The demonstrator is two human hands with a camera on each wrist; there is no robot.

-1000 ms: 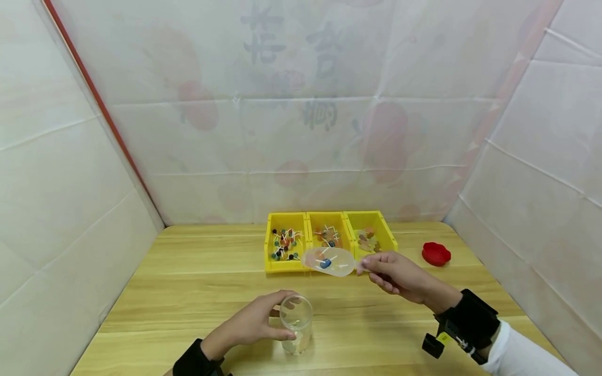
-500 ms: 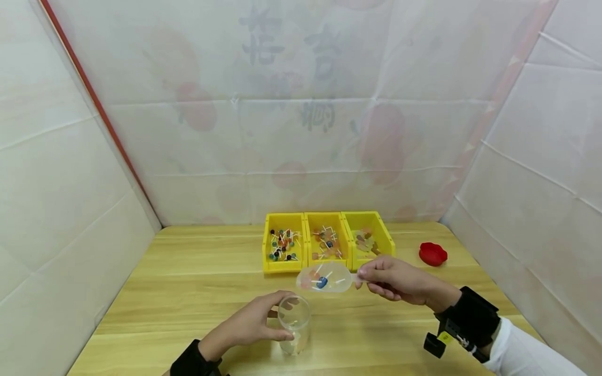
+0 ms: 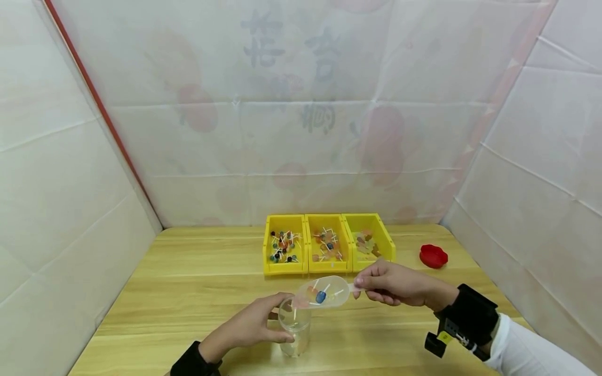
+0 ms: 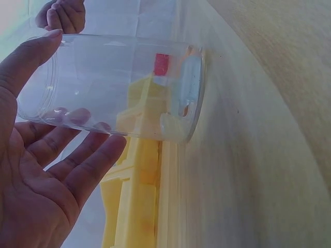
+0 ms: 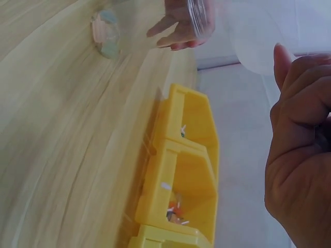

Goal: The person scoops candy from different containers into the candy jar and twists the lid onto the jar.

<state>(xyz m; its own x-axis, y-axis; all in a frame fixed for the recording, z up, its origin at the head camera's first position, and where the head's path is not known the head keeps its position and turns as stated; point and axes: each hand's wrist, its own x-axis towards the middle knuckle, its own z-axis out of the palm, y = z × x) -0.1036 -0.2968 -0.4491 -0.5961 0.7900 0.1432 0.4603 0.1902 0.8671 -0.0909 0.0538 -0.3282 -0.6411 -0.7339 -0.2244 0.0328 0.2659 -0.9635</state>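
My left hand [image 3: 254, 321] holds a clear plastic jar [image 3: 297, 342] upright on the table, thumb and fingers on opposite sides. A few pale pieces [image 4: 189, 80] lie at its bottom in the left wrist view. My right hand [image 3: 400, 283] pinches the handle of a translucent scoop [image 3: 337, 286]. Its tip is over the jar's mouth. Inside the scoop lie a blue lollipop [image 3: 321, 297] and orange-red ones with white sticks. In the right wrist view, the scoop [image 5: 253, 39] is beside the jar's threaded rim.
Behind the hands, three joined yellow bins [image 3: 286, 269] stand on the wooden table [image 3: 197, 277]. Small lollipops fill part of the left and middle bins; flat gummy-like pieces [image 3: 366, 243] lie in the right one. A red scalloped lid [image 3: 433, 256] sits at right. White cloth walls surround the table.
My right hand has brought the loaded scoop down and toward me, from in front of the bins to the jar's mouth. The left hand and jar have stayed in place.
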